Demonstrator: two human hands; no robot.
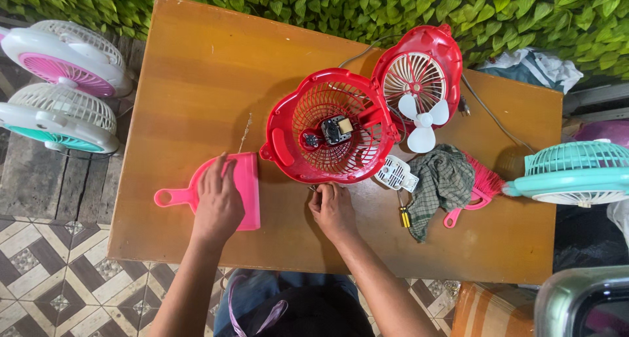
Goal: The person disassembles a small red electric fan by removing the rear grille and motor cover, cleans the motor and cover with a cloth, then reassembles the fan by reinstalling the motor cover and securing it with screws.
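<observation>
Far L, off the table (196,62): two assembled small fans, pink-white (65,55) and teal-white (59,117), on the floor. L hand (218,203) lies flat on pink dustpan (246,186), fingers spread, pressing, not gripping. Ctr: red fan rear housing (331,127) lies open w/ motor (336,129) exposed; front grille w/ white blade (419,85) is tipped up beside it, so the casing is already split, reassembly not done. R hand (332,209) at housing's near rim, fingers pinched together on sth small, poss. a screw; can't tell. R of it: white part (395,173), checked rag (442,180), screwdriver (405,216), pink brush (481,186). Far R: teal fan (576,173).
</observation>
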